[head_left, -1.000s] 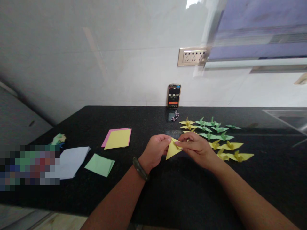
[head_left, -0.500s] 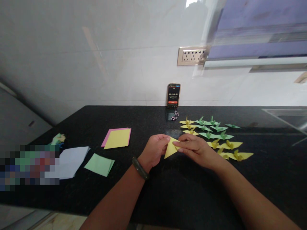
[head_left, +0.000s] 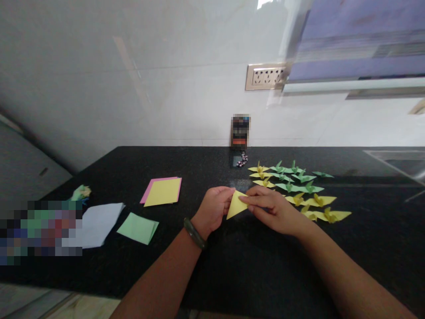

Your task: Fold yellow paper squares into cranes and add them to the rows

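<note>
A piece of yellow origami paper, folded to a pointed triangle, is held between my two hands above the dark countertop. My left hand pinches its upper left edge, with a bracelet round the wrist. Across from it, my right hand is closed on the right side of the paper, its thumb and index finger pressed against the fold. Beyond and beside the right hand stand several folded paper cranes, green ones and yellow ones. The fingers cover part of the paper.
To the left lie yellow sheets over pink ones, a folded green sheet and white paper. A phone leans on the wall, a beaded strap before it. At the far right is a sink edge.
Both hands stay nearly where they were. The yellow paper has shifted very slightly between the fingers, and its right part shows a little differently by the right thumb.
</note>
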A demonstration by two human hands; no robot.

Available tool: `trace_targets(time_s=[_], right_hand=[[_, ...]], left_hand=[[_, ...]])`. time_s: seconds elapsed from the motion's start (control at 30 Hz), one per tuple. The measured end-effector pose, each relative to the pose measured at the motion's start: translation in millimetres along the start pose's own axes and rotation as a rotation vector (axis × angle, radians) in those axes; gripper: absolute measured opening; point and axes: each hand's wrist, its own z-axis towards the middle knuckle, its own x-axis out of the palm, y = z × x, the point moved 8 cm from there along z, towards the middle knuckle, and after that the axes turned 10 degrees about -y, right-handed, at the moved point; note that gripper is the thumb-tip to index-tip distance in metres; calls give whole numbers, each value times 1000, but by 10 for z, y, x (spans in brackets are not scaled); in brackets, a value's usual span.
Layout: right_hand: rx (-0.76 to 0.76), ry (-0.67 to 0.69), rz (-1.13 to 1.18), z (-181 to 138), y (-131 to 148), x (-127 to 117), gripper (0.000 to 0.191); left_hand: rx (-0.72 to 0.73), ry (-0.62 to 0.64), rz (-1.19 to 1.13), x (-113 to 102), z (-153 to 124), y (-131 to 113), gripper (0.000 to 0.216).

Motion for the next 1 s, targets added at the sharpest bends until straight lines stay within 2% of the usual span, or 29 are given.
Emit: trace_targets(time_s=[0.17,0.43,0.63,0.73,0.83,0.93,1.0], right_hand=[[5,28,1,-7,12,26,34],[5,54,-11,-13,31,64,36],[3,49,-60,-18,18,56,32],[27,37,-44,-6,16,50,28],[116,-52,55,22,-31,4,19],[336,-166,61,5,-211,-48,18],[476,-158,45,-36,-321,-18,21]], left_hand=[[29,-4,40,-7,8,9,34],[137,-155,140,-122,12,-41,29],[96,-97,144,-77,17,-5,39],[141,-96,220,-91,19,-25,34],[188,-141,269,-129,20,-58,27],[209,-161,279,-122,8,-78,23],[236,-166,307,-100,-10,-95,22]])
